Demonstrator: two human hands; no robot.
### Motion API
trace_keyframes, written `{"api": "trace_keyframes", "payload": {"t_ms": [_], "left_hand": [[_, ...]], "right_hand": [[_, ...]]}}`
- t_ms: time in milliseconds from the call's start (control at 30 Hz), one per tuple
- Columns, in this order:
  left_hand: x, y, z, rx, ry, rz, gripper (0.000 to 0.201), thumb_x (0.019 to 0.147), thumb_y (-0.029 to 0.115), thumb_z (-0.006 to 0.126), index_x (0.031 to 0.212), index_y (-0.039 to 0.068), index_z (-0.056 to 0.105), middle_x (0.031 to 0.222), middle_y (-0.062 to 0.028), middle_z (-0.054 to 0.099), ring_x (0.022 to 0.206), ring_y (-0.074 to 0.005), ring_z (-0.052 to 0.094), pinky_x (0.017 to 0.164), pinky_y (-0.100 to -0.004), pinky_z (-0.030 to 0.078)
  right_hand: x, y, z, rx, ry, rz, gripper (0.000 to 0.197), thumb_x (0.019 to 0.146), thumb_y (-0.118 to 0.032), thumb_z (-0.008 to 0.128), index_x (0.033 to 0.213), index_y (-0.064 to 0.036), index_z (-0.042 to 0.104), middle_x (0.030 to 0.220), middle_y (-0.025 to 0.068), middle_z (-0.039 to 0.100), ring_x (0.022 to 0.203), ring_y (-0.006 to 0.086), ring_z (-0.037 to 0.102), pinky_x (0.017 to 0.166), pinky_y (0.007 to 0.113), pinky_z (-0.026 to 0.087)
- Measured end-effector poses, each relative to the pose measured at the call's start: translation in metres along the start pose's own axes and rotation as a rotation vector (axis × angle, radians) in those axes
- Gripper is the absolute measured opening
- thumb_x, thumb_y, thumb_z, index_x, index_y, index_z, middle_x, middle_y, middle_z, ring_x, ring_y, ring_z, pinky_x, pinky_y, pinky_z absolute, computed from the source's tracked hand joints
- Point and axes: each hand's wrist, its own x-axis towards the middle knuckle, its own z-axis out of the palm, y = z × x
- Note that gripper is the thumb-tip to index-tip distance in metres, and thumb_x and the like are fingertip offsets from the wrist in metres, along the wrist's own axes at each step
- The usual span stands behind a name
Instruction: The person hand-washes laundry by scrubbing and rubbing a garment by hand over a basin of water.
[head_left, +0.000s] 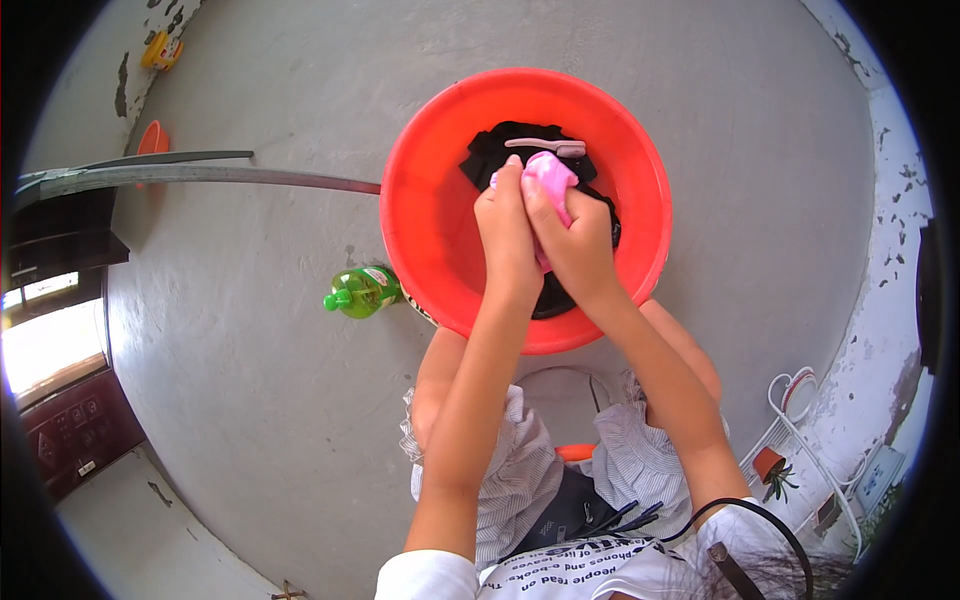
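Observation:
Both my hands are closed around a crumpled pink cloth (551, 178) above a large red plastic basin (405, 180). My left hand (507, 228) grips it from the left, and my right hand (580, 235) presses close beside it with the thumb along the cloth. Beneath them, black fabric (488, 152) lies in the basin. A light pink brush (545, 147) rests on top of that fabric, just beyond my fingers. My hands and forearms cover part of what is in the basin.
Left of the basin stands a green bottle (362, 291) on the grey floor (270, 400). A long grey bar (250, 178) reaches toward the basin's left side. At the right, a white metal rack (790, 415) stands by a small potted plant (770, 464).

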Motion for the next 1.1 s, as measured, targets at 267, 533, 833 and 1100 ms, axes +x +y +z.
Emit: {"api": "trace_keyframes", "payload": {"t_ms": [267,533,833,1100], "left_hand": [[0.001,0.001,0.006,-0.005,0.03,0.02,0.035,0.088,0.029,0.045,0.065,0.004,0.053,0.058,-0.0025,0.053,0.049,-0.0083,0.045,0.045,-0.0238,0.036],[-0.008,-0.015,0.014,0.012,0.054,-0.021,0.031,0.089,0.025,0.048,0.063,0.008,0.049,0.057,0.0065,0.043,0.05,-0.0017,0.034,0.044,-0.0223,0.027],[-0.003,0.013,0.005,-0.005,-0.004,-0.001,0.028,0.086,0.03,0.047,0.074,0.006,0.054,0.063,-0.0008,0.051,0.055,-0.0081,0.046,0.049,-0.0241,0.038],[-0.001,-0.001,0.008,0.046,0.011,-0.013,0.027,0.087,0.029,0.047,0.074,0.007,0.055,0.066,0.0012,0.051,0.057,-0.0074,0.047,0.05,-0.023,0.038]], "right_hand": [[-0.002,-0.002,0.0,0.029,0.002,0.009,0.034,0.084,-0.023,0.056,0.063,0.0029,0.055,0.046,0.0105,0.046,0.042,0.0109,0.044,0.041,0.029,0.034],[0.018,0.007,-0.012,0.069,0.084,0.104,0.035,0.086,-0.024,0.055,0.064,0.0028,0.055,0.052,0.0048,0.05,0.049,0.0068,0.044,0.046,0.026,0.036],[-0.006,-0.002,0.004,-0.043,-0.042,-0.034,0.033,0.085,-0.026,0.055,0.068,0.0019,0.057,0.049,0.0127,0.048,0.043,0.0165,0.048,0.044,0.03,0.037],[0.005,0.002,-0.005,0.003,0.004,0.031,0.034,0.084,-0.025,0.055,0.066,0.0037,0.057,0.049,0.0123,0.049,0.044,0.0139,0.049,0.044,0.03,0.038]]}}
